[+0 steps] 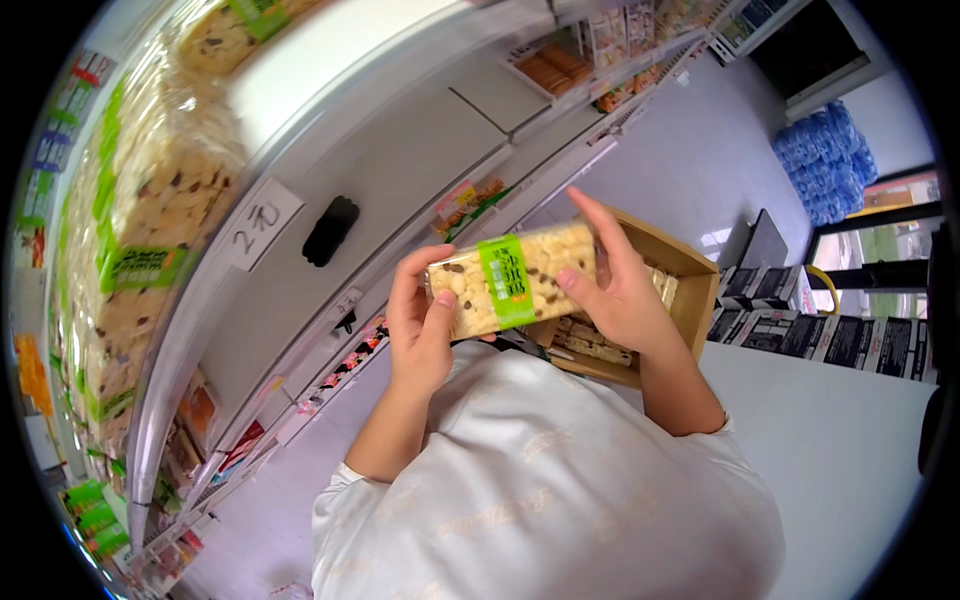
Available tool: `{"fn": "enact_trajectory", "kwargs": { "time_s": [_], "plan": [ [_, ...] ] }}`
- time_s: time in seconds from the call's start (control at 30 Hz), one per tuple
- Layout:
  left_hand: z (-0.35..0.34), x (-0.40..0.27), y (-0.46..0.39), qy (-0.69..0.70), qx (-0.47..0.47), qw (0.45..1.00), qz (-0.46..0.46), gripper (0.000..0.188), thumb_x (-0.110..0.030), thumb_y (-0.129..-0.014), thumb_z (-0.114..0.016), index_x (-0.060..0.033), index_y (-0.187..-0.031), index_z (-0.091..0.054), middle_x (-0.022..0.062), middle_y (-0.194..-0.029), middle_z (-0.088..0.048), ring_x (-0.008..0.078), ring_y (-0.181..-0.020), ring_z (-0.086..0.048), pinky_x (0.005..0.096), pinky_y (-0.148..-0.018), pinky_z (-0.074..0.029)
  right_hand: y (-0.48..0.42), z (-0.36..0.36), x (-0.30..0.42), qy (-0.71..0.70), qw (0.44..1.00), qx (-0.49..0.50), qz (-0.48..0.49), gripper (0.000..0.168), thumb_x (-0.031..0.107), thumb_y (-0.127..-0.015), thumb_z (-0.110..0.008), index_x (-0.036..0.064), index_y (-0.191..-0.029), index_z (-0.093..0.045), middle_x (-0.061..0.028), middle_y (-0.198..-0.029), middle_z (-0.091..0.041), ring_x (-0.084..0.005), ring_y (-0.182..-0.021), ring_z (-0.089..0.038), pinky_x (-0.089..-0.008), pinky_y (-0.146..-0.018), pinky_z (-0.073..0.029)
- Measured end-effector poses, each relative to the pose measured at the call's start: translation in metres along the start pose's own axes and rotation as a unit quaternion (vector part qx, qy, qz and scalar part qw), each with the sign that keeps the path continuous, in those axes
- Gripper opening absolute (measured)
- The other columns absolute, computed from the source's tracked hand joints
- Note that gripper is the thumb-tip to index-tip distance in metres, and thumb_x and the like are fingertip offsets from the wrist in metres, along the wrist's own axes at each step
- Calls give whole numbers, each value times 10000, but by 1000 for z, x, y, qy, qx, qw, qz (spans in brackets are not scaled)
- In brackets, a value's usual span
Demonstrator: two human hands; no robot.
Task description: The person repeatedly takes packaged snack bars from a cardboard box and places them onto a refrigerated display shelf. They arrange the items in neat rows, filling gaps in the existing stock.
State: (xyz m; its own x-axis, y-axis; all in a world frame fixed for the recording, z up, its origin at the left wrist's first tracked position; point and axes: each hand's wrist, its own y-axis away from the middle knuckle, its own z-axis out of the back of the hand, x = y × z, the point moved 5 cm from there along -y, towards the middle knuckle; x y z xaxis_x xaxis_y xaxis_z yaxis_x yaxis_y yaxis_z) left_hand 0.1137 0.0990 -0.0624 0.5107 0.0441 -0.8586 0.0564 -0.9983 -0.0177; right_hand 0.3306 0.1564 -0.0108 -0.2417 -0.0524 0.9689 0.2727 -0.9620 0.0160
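Observation:
A clear-wrapped sachima puffed pastry block with a green label (pixel 480 281) is held level in front of my chest. My left hand (pixel 421 319) grips its left end, thumb on the near face and fingers behind. At the right end, my right hand (pixel 619 281) has its thumb on the wrapper and its index finger stretched out past the top edge. Behind my right forearm stands an open cardboard box (pixel 694 277) with more wrapped blocks (pixel 589 341) inside. A tall stack of similar green-labelled packs (pixel 161 187) fills the shelf at the left.
A store shelf (pixel 405 150) runs diagonally past me, with a black object (pixel 330 231) and a handwritten price card (pixel 266 223) on it. Packed cartons (pixel 825 337) stand on the right beside a white surface (pixel 817 405). Blue-wrapped bottles (pixel 825 165) are stacked farther back.

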Motion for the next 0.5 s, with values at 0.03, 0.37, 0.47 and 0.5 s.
{"fn": "enact_trajectory", "kwargs": {
  "time_s": [0.03, 0.37, 0.47, 0.5],
  "plan": [
    [1, -5, 1, 38, 8, 999, 24, 404, -98, -1053, -520, -13, -1444, -461, 151, -1264, -607, 243, -993, -727, 420, -636, -693, -2, -9, 0, -52, 997, 35, -53, 579, 78, -957, -718, 60, -1497, -510, -135, -1282, -659, -259, -1143, -654, -421, -1021, -535],
    [54, -34, 14, -166, -107, 975, -105, 433, -314, -1023, -728, -4, -1292, -591, 116, -1170, -654, 167, -947, -680, 304, -774, -583, -8, -74, 1, -139, 986, 75, -57, 487, 108, -871, -856, 42, -1282, -605, -133, -1151, -684, -228, -1012, -708, -369, -824, -601],
    [54, -56, 24, -228, -109, 942, -218, 503, -269, -940, -832, 10, -1298, -615, 124, -1225, -640, 179, -1077, -630, 306, -942, -514, -21, -74, 16, -79, 979, 89, 167, 492, 80, -901, -834, 60, -1333, -600, -133, -1182, -667, -217, -1056, -674, -374, -891, -580],
    [53, -65, 25, -235, -108, 934, -247, 531, -250, -911, -864, 14, -1302, -620, 127, -1242, -635, 181, -1114, -612, 305, -988, -487, -21, -75, 25, -7, 952, 89, 293, 499, 73, -925, -817, 69, -1367, -585, -125, -1189, -658, -194, -1059, -659, -361, -878, -583]
  ]
}}
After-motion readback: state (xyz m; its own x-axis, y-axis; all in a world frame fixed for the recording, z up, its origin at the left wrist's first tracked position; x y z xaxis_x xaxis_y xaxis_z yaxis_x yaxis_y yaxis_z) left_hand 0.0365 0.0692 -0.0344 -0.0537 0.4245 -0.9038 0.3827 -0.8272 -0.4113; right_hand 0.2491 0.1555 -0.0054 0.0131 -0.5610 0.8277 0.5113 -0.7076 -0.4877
